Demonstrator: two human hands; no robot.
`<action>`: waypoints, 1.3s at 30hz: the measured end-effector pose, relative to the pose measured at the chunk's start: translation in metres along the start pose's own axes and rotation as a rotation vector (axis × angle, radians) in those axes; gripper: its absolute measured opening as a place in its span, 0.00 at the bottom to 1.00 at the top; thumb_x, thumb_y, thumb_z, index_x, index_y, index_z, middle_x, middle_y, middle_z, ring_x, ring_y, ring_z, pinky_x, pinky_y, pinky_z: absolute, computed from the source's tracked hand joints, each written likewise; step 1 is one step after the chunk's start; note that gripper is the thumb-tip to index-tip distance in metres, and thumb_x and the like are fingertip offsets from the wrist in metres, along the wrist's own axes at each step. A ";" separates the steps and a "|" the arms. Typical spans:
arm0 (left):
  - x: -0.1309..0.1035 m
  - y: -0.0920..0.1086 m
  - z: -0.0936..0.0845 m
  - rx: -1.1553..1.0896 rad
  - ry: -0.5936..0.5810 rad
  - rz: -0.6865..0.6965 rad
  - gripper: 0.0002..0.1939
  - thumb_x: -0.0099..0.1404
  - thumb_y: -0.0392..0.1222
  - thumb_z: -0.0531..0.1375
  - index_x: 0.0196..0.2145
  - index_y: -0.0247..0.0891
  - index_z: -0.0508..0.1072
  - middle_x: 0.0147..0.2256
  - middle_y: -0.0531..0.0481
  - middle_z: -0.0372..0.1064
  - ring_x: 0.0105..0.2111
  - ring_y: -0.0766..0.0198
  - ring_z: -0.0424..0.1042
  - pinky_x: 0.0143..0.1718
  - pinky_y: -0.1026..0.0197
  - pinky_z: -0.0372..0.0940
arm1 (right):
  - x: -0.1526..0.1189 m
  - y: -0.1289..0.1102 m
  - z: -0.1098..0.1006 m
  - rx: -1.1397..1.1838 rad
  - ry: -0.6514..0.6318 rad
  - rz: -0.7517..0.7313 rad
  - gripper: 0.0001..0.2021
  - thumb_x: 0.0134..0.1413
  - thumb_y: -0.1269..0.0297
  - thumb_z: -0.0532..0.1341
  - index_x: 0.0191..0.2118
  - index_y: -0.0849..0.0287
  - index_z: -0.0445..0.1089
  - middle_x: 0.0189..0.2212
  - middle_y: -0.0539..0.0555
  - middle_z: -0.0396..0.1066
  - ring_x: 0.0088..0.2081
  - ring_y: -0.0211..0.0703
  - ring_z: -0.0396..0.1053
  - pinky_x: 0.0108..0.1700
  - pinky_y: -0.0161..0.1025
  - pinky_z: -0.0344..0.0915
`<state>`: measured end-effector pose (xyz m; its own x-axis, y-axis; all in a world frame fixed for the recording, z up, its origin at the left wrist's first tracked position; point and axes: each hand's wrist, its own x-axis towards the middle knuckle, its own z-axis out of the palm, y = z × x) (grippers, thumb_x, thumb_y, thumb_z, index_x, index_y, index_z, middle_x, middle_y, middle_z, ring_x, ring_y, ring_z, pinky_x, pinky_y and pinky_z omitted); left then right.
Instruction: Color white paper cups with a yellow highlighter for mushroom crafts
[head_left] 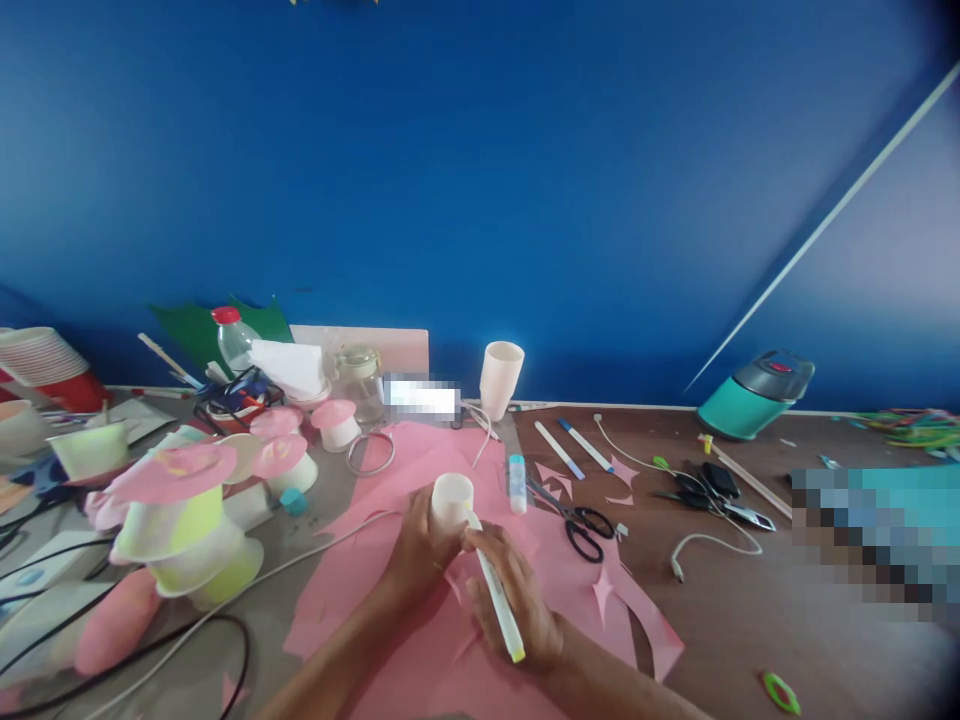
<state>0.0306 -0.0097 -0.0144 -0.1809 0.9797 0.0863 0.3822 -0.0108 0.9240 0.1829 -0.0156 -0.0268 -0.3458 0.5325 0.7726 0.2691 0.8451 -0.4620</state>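
Observation:
My left hand [417, 545] is wrapped round a small white paper cup [452, 496], its opening turned up toward me. In my right hand [517, 600] is a white marker [498, 590] with a yellow end pointing down toward me; its other end meets the cup's side. Pink paper [420, 640] lies under both hands. Just beyond them are a glue stick [517, 484] with a light blue cap and black-handled scissors [582, 522]. Pink paper scraps [604, 597] lie around the scissors.
At the left stand several cups with pink paper tops [172, 475], among cables. A tall white cup [501, 380] and a glass jar [360, 385] stand near the blue wall. Two markers [585, 446], a white cable [712, 540] and a teal bottle [754, 398] are at the right.

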 end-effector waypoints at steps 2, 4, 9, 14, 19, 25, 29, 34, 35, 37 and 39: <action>0.000 0.000 0.000 -0.048 -0.034 -0.031 0.22 0.55 0.48 0.61 0.45 0.36 0.65 0.41 0.44 0.66 0.41 0.54 0.68 0.42 0.53 0.65 | 0.001 0.001 -0.001 -0.001 -0.016 -0.032 0.23 0.56 0.71 0.52 0.59 0.59 0.54 0.44 0.60 0.68 0.49 0.54 0.66 0.49 0.50 0.69; 0.000 0.000 -0.001 -0.106 -0.060 -0.034 0.23 0.55 0.48 0.61 0.47 0.36 0.64 0.41 0.45 0.67 0.41 0.54 0.69 0.42 0.54 0.65 | 0.004 0.000 -0.003 0.014 -0.042 -0.078 0.23 0.55 0.71 0.53 0.57 0.60 0.55 0.43 0.60 0.69 0.51 0.55 0.64 0.50 0.51 0.68; 0.000 -0.001 -0.004 -0.218 -0.102 0.005 0.27 0.58 0.50 0.59 0.53 0.37 0.60 0.46 0.44 0.68 0.44 0.54 0.68 0.44 0.55 0.64 | 0.011 -0.002 -0.007 0.026 -0.065 -0.131 0.23 0.53 0.69 0.53 0.56 0.63 0.56 0.43 0.61 0.68 0.51 0.55 0.63 0.50 0.53 0.66; 0.000 -0.004 -0.003 -0.265 -0.101 0.037 0.26 0.60 0.49 0.58 0.53 0.36 0.59 0.45 0.44 0.67 0.43 0.56 0.68 0.45 0.56 0.64 | 0.014 0.002 -0.004 0.053 -0.062 -0.158 0.22 0.50 0.70 0.54 0.54 0.62 0.58 0.37 0.58 0.70 0.39 0.49 0.68 0.53 0.60 0.62; -0.003 0.002 -0.003 -0.392 -0.116 -0.009 0.24 0.60 0.47 0.58 0.52 0.36 0.61 0.43 0.45 0.68 0.39 0.58 0.68 0.43 0.57 0.64 | 0.016 0.004 -0.002 0.128 -0.098 -0.171 0.22 0.48 0.70 0.55 0.52 0.62 0.59 0.34 0.56 0.71 0.35 0.47 0.68 0.53 0.60 0.62; -0.013 0.019 -0.013 -0.502 -0.141 -0.105 0.20 0.60 0.43 0.58 0.50 0.39 0.66 0.40 0.50 0.70 0.41 0.59 0.67 0.41 0.62 0.63 | 0.017 0.001 -0.005 0.129 -0.097 -0.219 0.21 0.53 0.65 0.54 0.53 0.61 0.57 0.35 0.57 0.70 0.36 0.47 0.68 0.53 0.58 0.62; -0.011 0.007 -0.017 -0.546 -0.128 -0.148 0.20 0.57 0.41 0.59 0.49 0.39 0.68 0.35 0.52 0.71 0.35 0.61 0.67 0.36 0.63 0.62 | 0.015 -0.002 -0.004 0.093 -0.116 -0.261 0.19 0.54 0.62 0.53 0.51 0.62 0.58 0.31 0.55 0.67 0.33 0.45 0.68 0.54 0.59 0.61; -0.003 -0.005 -0.012 -0.707 -0.215 -0.110 0.22 0.54 0.39 0.56 0.48 0.38 0.69 0.37 0.49 0.72 0.37 0.59 0.68 0.37 0.61 0.62 | 0.015 -0.005 -0.004 0.039 -0.118 -0.344 0.18 0.55 0.61 0.52 0.50 0.64 0.59 0.29 0.54 0.66 0.32 0.44 0.68 0.54 0.57 0.61; -0.002 -0.005 -0.012 -0.735 -0.242 -0.112 0.21 0.54 0.39 0.56 0.48 0.37 0.69 0.37 0.48 0.72 0.38 0.58 0.68 0.38 0.60 0.63 | 0.016 -0.006 -0.004 0.033 -0.120 -0.357 0.18 0.55 0.61 0.52 0.50 0.64 0.59 0.28 0.53 0.65 0.31 0.43 0.67 0.55 0.57 0.61; -0.002 -0.001 -0.011 -0.757 -0.277 -0.120 0.21 0.55 0.39 0.55 0.47 0.37 0.70 0.37 0.48 0.73 0.40 0.56 0.68 0.41 0.58 0.63 | 0.017 -0.008 -0.005 0.023 -0.121 -0.370 0.17 0.55 0.61 0.51 0.49 0.63 0.59 0.27 0.51 0.65 0.29 0.42 0.67 0.55 0.57 0.60; -0.003 0.004 -0.013 -0.746 -0.276 -0.133 0.20 0.56 0.40 0.54 0.47 0.37 0.71 0.35 0.48 0.73 0.42 0.54 0.69 0.42 0.56 0.64 | 0.018 -0.010 -0.006 0.017 -0.134 -0.375 0.17 0.56 0.61 0.49 0.49 0.61 0.60 0.26 0.50 0.64 0.28 0.42 0.66 0.55 0.56 0.60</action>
<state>0.0209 -0.0151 -0.0066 0.0857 0.9952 -0.0470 -0.3500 0.0742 0.9338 0.1789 -0.0145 -0.0055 -0.5315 0.1875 0.8261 0.0869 0.9821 -0.1669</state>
